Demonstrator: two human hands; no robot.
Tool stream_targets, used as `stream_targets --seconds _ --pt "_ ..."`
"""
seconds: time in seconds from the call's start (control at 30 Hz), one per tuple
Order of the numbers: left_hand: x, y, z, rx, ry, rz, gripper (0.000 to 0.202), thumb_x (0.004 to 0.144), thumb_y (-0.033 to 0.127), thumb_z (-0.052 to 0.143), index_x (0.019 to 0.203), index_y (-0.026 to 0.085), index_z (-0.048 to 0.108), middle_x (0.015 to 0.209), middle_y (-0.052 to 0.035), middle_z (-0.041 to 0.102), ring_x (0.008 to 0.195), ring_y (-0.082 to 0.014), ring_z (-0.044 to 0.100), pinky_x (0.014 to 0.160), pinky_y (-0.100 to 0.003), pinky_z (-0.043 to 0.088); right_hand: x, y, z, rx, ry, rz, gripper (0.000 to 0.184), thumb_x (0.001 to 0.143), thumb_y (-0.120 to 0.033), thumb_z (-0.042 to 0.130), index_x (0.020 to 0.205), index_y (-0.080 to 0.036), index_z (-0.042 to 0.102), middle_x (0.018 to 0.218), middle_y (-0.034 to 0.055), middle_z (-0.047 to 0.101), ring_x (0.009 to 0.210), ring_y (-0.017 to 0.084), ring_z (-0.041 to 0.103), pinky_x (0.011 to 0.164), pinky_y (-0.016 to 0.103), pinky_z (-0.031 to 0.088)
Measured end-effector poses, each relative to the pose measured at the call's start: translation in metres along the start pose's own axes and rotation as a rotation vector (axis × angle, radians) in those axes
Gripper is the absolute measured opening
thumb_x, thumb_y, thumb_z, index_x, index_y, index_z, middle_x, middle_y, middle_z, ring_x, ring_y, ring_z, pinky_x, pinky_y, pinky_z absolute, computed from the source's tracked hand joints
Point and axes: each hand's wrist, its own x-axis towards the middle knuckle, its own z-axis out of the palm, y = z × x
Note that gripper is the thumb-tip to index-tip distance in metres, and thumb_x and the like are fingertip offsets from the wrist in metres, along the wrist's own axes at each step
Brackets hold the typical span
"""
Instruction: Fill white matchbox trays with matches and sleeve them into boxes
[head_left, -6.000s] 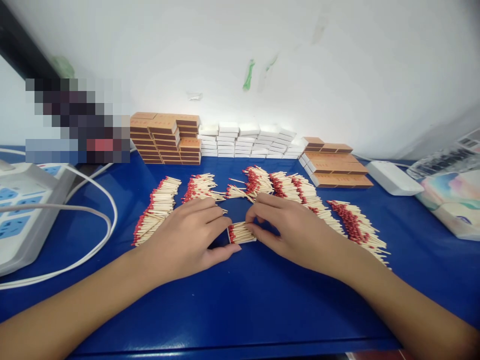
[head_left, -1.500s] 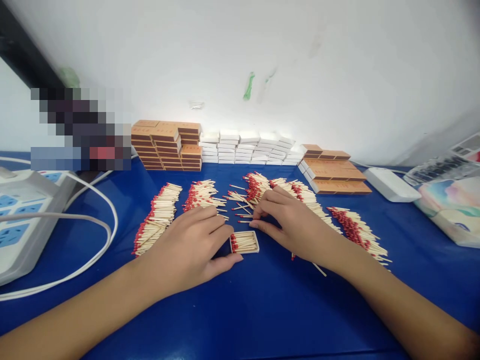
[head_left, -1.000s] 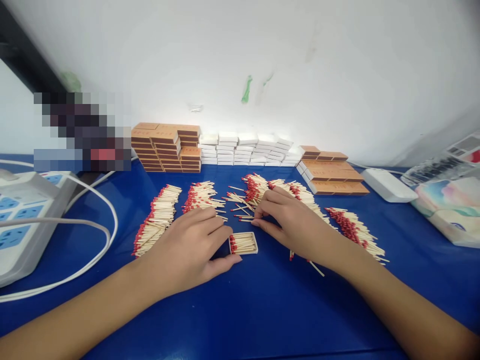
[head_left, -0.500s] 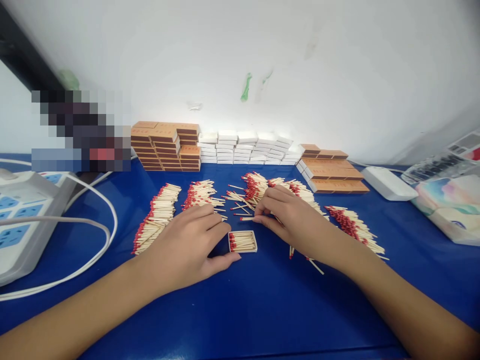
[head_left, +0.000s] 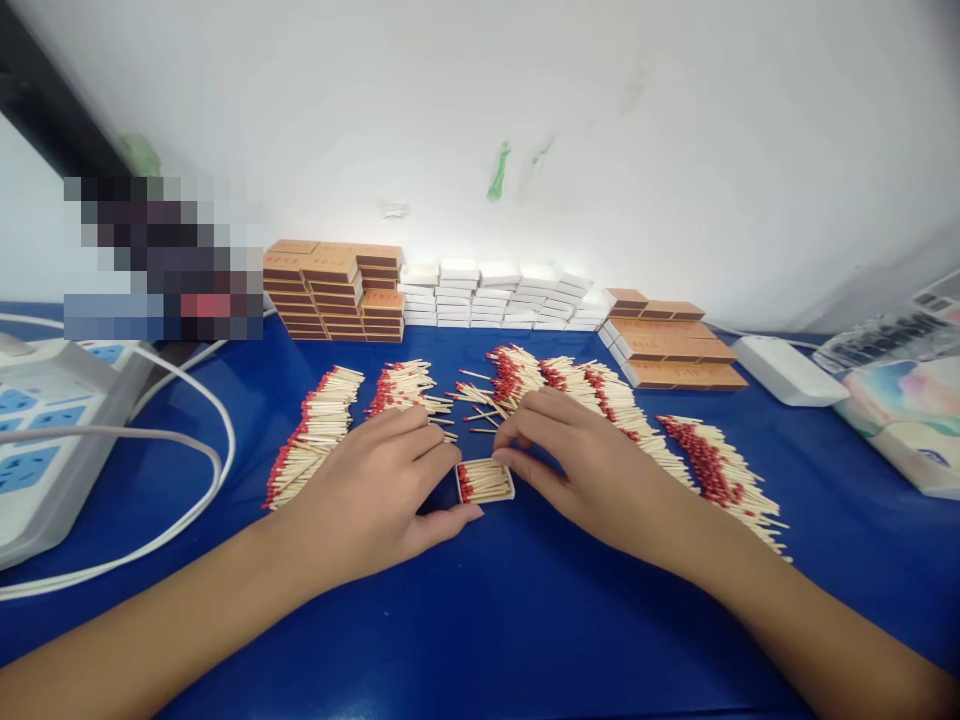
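A small white matchbox tray filled with red-tipped matches lies on the blue table. My left hand rests beside it, fingers curved, with thumb and fingertips against the tray's left end. My right hand is at the tray's right end, fingers pinched together over the matches; what they hold is hidden. Rows of loose matches fan out behind both hands, with more matches to the right.
Stacks of brown matchbox sleeves, white trays and more brown sleeves line the wall. A power strip with white cables sits left. A white adapter and a tissue pack lie right.
My right hand has come back from the loose matches behind to the tray's right end. My left hand has stayed by the tray.
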Motion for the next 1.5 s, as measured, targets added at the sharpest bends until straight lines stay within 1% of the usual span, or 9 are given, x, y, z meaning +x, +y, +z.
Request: stream_targets --seconds 0.13,0.37,0.5,0.67,0.93,1.1,1.2,1.3,1.5 --pt "-0.001 0.0 0.0 -0.004 -0.008 0.0 0.029 0.102 0.045 0.07 0.098 0.016 0.071 0.083 -0.0047 0.067 0.084 -0.0246 0.063 0.079 -0.041 0.053 0.002 0.012 0.006 -0.071 0.044 0.005 0.012 0.108 -0.019 0.06 0.105 -0.02 0.071 0.102 0.0103 0.07 0.102 0.028 0.065 0.09 0.044 0.054" --pt "-0.002 0.0 -0.001 0.003 -0.007 -0.001 0.03 0.103 0.045 0.069 0.097 0.015 0.071 0.084 -0.0048 0.068 0.084 -0.0246 0.063 0.08 -0.042 0.054 0.008 0.014 0.016 -0.089 0.082 0.032 0.011 0.102 -0.016 0.07 0.092 -0.021 0.065 0.092 0.0065 0.068 0.092 0.025 0.063 0.079 0.037 0.051" --pt "-0.002 0.0 -0.001 0.008 -0.007 0.007 0.03 0.102 0.045 0.069 0.097 0.016 0.072 0.083 -0.0048 0.068 0.084 -0.0244 0.062 0.08 -0.042 0.054 0.011 0.018 0.019 -0.114 0.1 0.051 0.007 0.102 -0.021 0.071 0.098 -0.019 0.066 0.098 0.0089 0.069 0.096 0.027 0.062 0.082 0.04 0.051" --pt "-0.002 0.001 0.0 0.013 -0.012 0.008 0.031 0.102 0.046 0.07 0.096 0.015 0.072 0.084 -0.0051 0.068 0.085 -0.0253 0.063 0.08 -0.042 0.054 0.016 0.021 0.025 -0.141 0.126 0.121 0.015 0.103 -0.018 0.069 0.089 -0.02 0.064 0.092 0.0073 0.069 0.091 0.026 0.062 0.087 0.041 0.05" --pt "-0.001 0.0 0.0 0.02 -0.008 0.003 0.031 0.102 0.046 0.07 0.097 0.016 0.071 0.084 -0.0045 0.068 0.085 -0.0249 0.064 0.081 -0.041 0.053 0.012 0.017 0.006 -0.114 -0.064 0.207 0.02 0.105 -0.022 0.069 0.086 -0.021 0.061 0.096 0.0078 0.07 0.096 0.026 0.064 0.082 0.036 0.048" --pt "-0.003 -0.001 0.0 0.032 0.003 0.006 0.031 0.102 0.046 0.069 0.097 0.016 0.071 0.084 -0.004 0.068 0.084 -0.0249 0.063 0.081 -0.042 0.053 0.003 0.022 -0.011 -0.064 -0.221 0.228 0.018 0.104 -0.029 0.071 0.09 -0.023 0.061 0.093 0.0041 0.068 0.087 0.023 0.062 0.071 0.032 0.044" --pt "-0.003 -0.001 0.0 0.025 -0.002 0.006 0.031 0.102 0.047 0.069 0.095 0.017 0.07 0.084 -0.0039 0.068 0.084 -0.0241 0.063 0.081 -0.041 0.053 0.001 0.024 -0.017 -0.027 -0.279 0.206 0.019 0.106 -0.024 0.067 0.088 -0.023 0.061 0.093 0.0031 0.068 0.084 0.021 0.061 0.07 0.032 0.042" --pt "-0.002 0.001 0.0 0.021 0.0 0.012 0.032 0.102 0.047 0.07 0.094 0.017 0.07 0.082 -0.0034 0.067 0.083 -0.0235 0.062 0.079 -0.04 0.052 0.0 0.022 -0.019 -0.002 -0.283 0.189 0.02 0.106 -0.019 0.062 0.086 -0.022 0.061 0.094 0.0033 0.068 0.085 0.02 0.061 0.071 0.031 0.043" --pt "-0.001 0.002 -0.002 0.01 0.009 0.022 0.031 0.101 0.046 0.072 0.091 0.017 0.069 0.081 -0.0027 0.066 0.082 -0.0233 0.06 0.076 -0.039 0.051 0.0 0.019 -0.012 -0.024 -0.218 0.169 0.015 0.105 -0.021 0.064 0.091 -0.023 0.062 0.093 0.0027 0.067 0.086 0.02 0.06 0.072 0.032 0.043"
